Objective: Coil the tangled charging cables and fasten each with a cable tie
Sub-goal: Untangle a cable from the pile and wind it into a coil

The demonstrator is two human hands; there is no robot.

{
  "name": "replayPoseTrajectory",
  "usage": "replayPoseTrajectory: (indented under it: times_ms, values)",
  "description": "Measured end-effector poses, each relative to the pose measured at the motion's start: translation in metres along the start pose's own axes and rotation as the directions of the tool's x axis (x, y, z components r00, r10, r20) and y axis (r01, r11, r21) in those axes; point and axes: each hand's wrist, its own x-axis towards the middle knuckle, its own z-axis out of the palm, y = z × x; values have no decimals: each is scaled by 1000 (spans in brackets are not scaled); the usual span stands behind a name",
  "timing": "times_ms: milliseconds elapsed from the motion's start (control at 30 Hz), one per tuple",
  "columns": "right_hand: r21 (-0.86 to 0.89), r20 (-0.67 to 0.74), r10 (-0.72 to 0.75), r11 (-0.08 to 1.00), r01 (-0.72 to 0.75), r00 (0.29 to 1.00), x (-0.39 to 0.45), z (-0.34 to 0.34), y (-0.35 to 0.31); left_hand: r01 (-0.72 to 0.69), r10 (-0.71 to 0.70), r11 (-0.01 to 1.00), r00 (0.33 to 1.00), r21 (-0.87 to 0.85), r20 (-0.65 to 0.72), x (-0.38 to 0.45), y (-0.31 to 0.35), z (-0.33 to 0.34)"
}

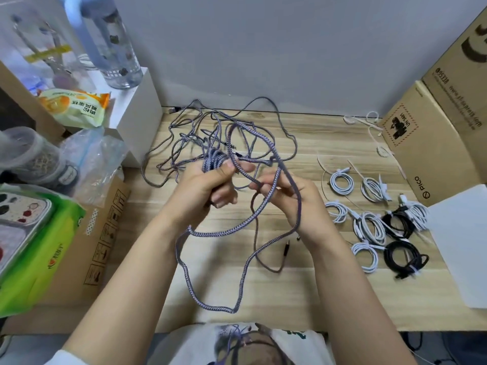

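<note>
both hands grip the braided cable (238, 227), left hand (203, 188), right hand (292, 198).

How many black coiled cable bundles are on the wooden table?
2, both at the right: one black coiled cable bundle beside the white coils, the other nearer the person. More may be hidden.

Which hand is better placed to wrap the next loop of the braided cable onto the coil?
Probably the right hand: it pinches the loose braided cable beside the coil, while the left hand is occupied gripping that coil.
</note>
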Motion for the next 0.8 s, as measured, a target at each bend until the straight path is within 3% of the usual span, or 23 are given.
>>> replayPoseTrajectory:
  times_ms: [100, 267, 367, 467, 567, 633, 733, 800]
  values:
    - [65, -14, 87, 994, -86, 996, 5, 6, -3, 26, -10, 991, 992, -129, 125, -3, -4, 10]
    - [98, -32, 229, 969, -225, 973, 4, 11, 2, -1, 32, 978, 988, -209, 149, 2, -10, 7]
    - [124, -69, 254, 962, -245, 965, 3, 7, -3, 16, 1, 987, 995, -160, 102, 0, -7, 5]
    - [256, -304, 229, 955, -152, 925, 6, -10, -16, 1, 4, 997, 998, 75, -60, -4, 1, 5]
    - [70, -442, -26, 996, 64, 897, 3, -18, -39, 29, 77, 908, 969, 419, -235, 0, -2, 1]
    - [-70, -373, -176, 984, 161, 911, -2, -11, -55, 52, 135, 838, 945, 543, -298, 3, -6, -2]
    - [-282, -140, -33, 960, -8, 990, 0, 14, -49, 32, 239, 776, 909, 629, -341, 5, -10, 2]
    - [-535, -140, 13, 840, -87, 990, 5, 27, -29, 22, 253, 798, 895, 603, -367, 4, -10, 8]
